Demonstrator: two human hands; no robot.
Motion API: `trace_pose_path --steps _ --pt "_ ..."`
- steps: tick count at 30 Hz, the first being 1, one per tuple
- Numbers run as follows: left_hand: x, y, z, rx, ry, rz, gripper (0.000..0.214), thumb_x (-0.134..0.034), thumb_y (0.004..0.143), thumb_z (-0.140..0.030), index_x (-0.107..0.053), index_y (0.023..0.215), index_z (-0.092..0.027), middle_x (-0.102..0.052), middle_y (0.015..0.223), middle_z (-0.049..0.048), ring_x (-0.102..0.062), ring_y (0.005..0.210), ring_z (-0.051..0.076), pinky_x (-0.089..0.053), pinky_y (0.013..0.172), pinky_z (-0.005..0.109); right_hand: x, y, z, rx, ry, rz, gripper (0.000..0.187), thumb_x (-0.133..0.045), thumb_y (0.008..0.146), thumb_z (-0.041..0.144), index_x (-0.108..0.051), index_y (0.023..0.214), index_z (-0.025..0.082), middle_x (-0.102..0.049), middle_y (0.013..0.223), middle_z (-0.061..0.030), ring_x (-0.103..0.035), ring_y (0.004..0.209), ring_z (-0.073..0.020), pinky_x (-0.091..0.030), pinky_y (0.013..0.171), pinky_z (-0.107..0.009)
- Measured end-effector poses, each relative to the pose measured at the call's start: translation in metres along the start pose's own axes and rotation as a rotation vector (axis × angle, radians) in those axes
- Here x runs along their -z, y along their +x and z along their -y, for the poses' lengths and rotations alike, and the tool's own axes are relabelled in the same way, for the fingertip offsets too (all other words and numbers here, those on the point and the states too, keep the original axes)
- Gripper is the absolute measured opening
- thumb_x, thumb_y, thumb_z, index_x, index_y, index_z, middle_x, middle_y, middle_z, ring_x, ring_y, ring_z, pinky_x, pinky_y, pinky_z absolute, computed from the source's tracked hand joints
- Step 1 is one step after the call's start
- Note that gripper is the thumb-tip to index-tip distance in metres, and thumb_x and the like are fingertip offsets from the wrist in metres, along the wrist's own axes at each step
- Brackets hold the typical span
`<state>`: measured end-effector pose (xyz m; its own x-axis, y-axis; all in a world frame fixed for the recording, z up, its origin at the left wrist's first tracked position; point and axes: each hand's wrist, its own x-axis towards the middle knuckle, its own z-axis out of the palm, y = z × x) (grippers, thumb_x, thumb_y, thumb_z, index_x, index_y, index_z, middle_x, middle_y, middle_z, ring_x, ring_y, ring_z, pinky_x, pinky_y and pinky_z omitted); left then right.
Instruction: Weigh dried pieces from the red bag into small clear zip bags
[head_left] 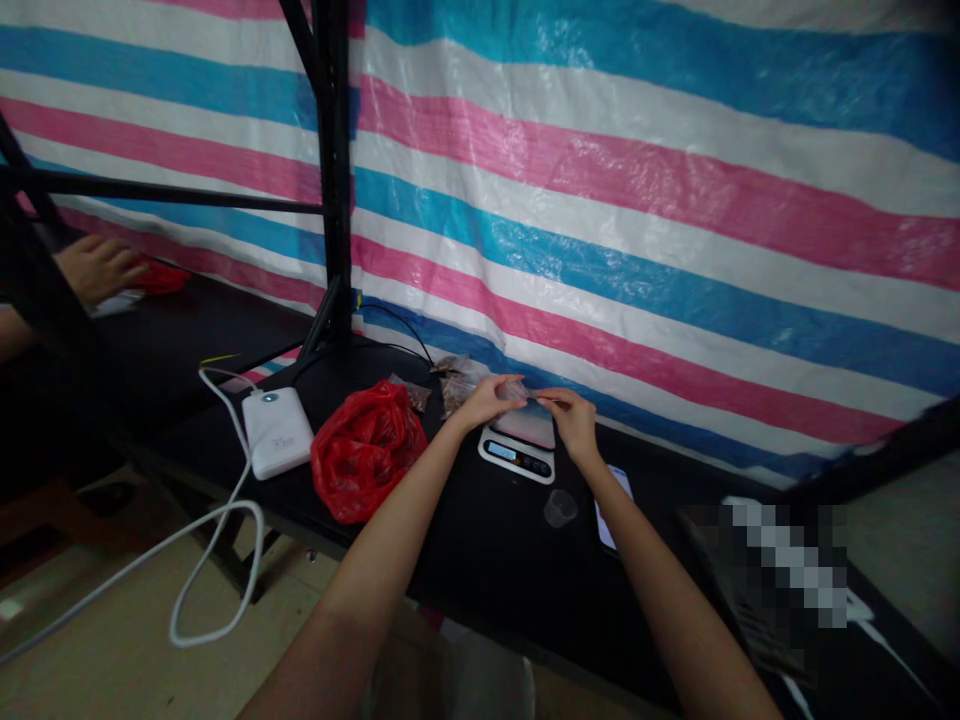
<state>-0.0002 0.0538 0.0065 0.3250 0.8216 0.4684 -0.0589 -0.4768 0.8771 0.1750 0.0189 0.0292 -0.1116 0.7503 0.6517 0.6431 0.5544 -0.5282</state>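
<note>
Above the scale, my left hand (489, 400) is closed around a small clear plastic item (513, 391); bag or cup, I cannot tell. Close to its right side, my right hand (576, 420) pinches something thin and dark, too small to name. Beneath both hands is a white kitchen scale (517, 457) with a lit display; they partly cover its plate. A small clear plastic cup (560, 508) lies in front of the scale. To the left of my left hand are clear bags of small brown pieces (454, 395).
A crumpled red plastic bag (367, 450) and a white power bank (276, 432) with a cable stand left on the black table (480, 560). A phone (616, 505) lies under my right forearm. Another person's hand (101, 268) is beyond the black frame (336, 150). Striped sheeting hangs behind.
</note>
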Motion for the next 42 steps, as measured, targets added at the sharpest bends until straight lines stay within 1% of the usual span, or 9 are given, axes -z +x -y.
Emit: trace_pose_path --steps 9,14,20,22,26,30,36,40,42 --pt "-0.004 0.001 -0.003 -0.05 -0.168 0.098 0.05 -0.072 0.061 -0.029 -0.061 0.105 -0.009 -0.064 0.1 0.0093 -0.057 0.092 0.018 -0.04 0.089 0.033 0.005 0.027 0.037 0.111 -0.028 0.256 0.02 -0.055 0.077 0.021 -0.069 0.091 0.022 -0.071 0.09 -0.003 -0.065 0.083 -0.0187 -0.049 0.078 -0.031" --pt "-0.003 0.002 -0.002 -0.075 -0.203 0.107 0.05 -0.072 0.063 -0.028 -0.06 0.108 -0.01 -0.064 0.103 0.0096 -0.057 0.094 0.018 -0.039 0.091 0.032 0.008 0.025 0.04 0.091 -0.034 0.217 0.021 -0.052 0.079 0.025 -0.07 0.091 0.021 -0.071 0.091 -0.0029 -0.065 0.082 -0.019 -0.049 0.078 -0.031" --pt "-0.001 0.0 0.0 0.035 -0.199 0.051 0.062 -0.073 0.061 -0.03 -0.054 0.117 -0.011 -0.065 0.097 0.0088 -0.059 0.087 0.017 -0.042 0.085 0.031 0.016 0.011 0.039 0.027 -0.148 0.004 0.023 -0.05 0.082 0.03 -0.069 0.089 0.02 -0.07 0.089 -0.0044 -0.063 0.079 -0.0186 -0.047 0.073 -0.03" --pt "0.001 0.0 0.0 0.053 -0.198 0.026 0.063 -0.072 0.062 -0.03 -0.053 0.119 -0.012 -0.066 0.095 0.0084 -0.059 0.084 0.016 -0.042 0.084 0.03 0.018 -0.002 0.039 0.04 -0.217 0.117 0.02 -0.055 0.08 0.033 -0.069 0.087 0.022 -0.069 0.09 -0.0035 -0.062 0.079 -0.018 -0.046 0.071 -0.029" --pt "0.004 0.001 -0.001 0.029 -0.165 -0.009 0.062 -0.072 0.062 -0.029 -0.053 0.118 -0.011 -0.066 0.095 0.0081 -0.059 0.084 0.015 -0.042 0.082 0.028 0.017 -0.03 0.037 0.128 -0.317 0.544 0.014 -0.065 0.072 0.034 -0.069 0.083 0.027 -0.067 0.092 -0.0003 -0.059 0.088 -0.018 -0.042 0.076 -0.028" --pt "0.003 0.001 0.0 0.033 -0.112 -0.011 0.061 -0.072 0.061 -0.029 -0.054 0.117 -0.01 -0.066 0.093 0.0074 -0.058 0.083 0.016 -0.042 0.082 0.029 0.006 -0.044 0.034 0.163 -0.342 0.659 0.013 -0.067 0.071 0.033 -0.069 0.081 0.026 -0.067 0.088 -0.0002 -0.059 0.085 -0.0164 -0.04 0.075 -0.026" --pt "0.0 0.0 0.001 0.014 -0.078 0.04 0.06 -0.071 0.062 -0.028 -0.054 0.117 -0.01 -0.066 0.095 0.009 -0.058 0.087 0.017 -0.041 0.086 0.031 0.011 -0.034 0.033 0.075 -0.318 0.607 0.007 -0.063 0.074 0.029 -0.069 0.076 0.026 -0.069 0.08 0.0016 -0.06 0.072 -0.0138 -0.04 0.065 -0.023" --pt "-0.002 -0.001 -0.001 0.0 0.003 0.103 0.062 -0.071 0.063 -0.03 -0.053 0.118 -0.01 -0.064 0.1 0.0103 -0.058 0.091 0.019 -0.041 0.087 0.033 0.026 -0.011 0.029 -0.138 -0.323 0.217 0.016 -0.062 0.074 0.035 -0.067 0.087 0.025 -0.069 0.083 0.0021 -0.06 0.067 -0.014 -0.041 0.061 -0.024" --pt "-0.005 -0.001 -0.002 -0.009 0.057 0.144 0.06 -0.071 0.062 -0.03 -0.055 0.116 -0.01 -0.063 0.104 0.0104 -0.057 0.093 0.02 -0.041 0.088 0.033 0.026 0.0 0.03 -0.179 -0.351 0.113 0.016 -0.063 0.073 0.036 -0.066 0.084 0.024 -0.07 0.08 0.0018 -0.062 0.069 -0.0151 -0.041 0.061 -0.024"
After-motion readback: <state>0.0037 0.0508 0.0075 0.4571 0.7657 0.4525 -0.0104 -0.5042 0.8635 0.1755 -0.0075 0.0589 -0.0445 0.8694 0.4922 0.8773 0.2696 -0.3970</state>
